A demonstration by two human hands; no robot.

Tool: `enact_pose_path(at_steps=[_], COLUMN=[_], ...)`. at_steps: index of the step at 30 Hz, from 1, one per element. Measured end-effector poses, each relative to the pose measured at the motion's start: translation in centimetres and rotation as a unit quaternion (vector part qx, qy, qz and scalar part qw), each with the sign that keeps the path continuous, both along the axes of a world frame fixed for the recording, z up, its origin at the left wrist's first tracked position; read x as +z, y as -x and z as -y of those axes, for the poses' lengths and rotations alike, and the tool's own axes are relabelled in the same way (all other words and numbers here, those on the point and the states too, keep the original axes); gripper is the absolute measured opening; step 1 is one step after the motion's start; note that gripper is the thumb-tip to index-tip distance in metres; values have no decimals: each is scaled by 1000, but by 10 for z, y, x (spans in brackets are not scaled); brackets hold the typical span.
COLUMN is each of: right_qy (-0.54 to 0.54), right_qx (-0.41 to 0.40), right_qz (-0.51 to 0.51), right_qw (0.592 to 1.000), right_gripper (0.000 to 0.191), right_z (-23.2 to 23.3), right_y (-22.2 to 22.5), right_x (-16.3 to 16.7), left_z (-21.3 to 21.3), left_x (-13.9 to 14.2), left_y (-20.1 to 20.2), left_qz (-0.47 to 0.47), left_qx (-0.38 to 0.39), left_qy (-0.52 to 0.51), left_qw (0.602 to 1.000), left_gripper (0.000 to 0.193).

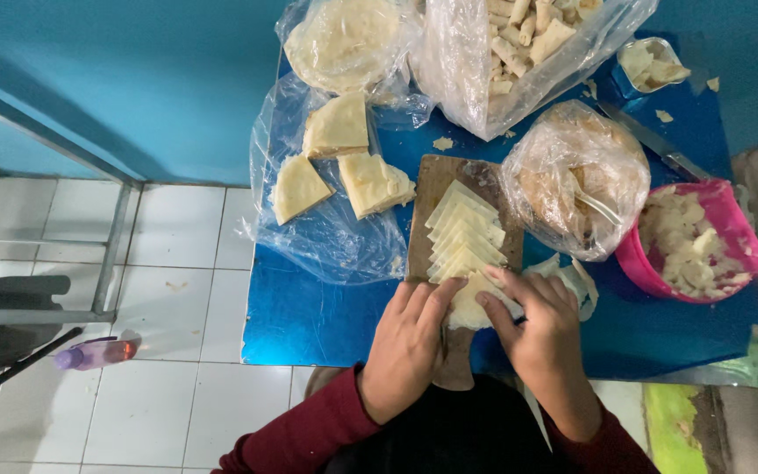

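A wooden cutting board (438, 180) lies on a blue table (309, 316) and carries a row of overlapping triangular pastry sheets (462, 233). My left hand (407, 344) and my right hand (539, 326) both press on the nearest pale sheet (469, 305) at the board's near end, fingers folding it. Whatever lies inside the fold is hidden by my fingers.
Stacks of wedge-cut wrappers (337, 127) rest on clear plastic at the left. A bag of round wrappers (344, 39), a bag of finished rolls (519, 44), a bag of filling with a spoon (576, 180), a pink bowl (728, 215) and a knife (655, 140) surround the board.
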State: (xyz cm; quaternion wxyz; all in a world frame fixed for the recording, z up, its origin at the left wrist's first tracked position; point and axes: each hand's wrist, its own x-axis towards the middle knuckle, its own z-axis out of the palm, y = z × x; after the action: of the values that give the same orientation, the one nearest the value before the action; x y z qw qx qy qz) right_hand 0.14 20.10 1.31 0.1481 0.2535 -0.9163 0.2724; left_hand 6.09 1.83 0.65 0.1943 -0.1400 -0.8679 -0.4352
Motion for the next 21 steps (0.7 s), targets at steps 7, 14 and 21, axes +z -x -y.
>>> enact_pose_path(at_steps=[7,14,21], right_qy=[39,50,49], right_qx=[30,32,43], right_qz=[65,106,68], right_qw=[997,993,996], right_gripper=[22,13,17], right_z=[-3,-5,-4], right_y=[6,9,9], right_x=[0,-7,-8], left_z=[1,-11,-16], left_x=[1,-5,-12], left_y=[-3,-7,-4], left_qz=[20,22,26], left_qx=[3,63,73], left_qy=[-3,-123,-142], left_qw=[1000,990,987], left_gripper=[57,43,57])
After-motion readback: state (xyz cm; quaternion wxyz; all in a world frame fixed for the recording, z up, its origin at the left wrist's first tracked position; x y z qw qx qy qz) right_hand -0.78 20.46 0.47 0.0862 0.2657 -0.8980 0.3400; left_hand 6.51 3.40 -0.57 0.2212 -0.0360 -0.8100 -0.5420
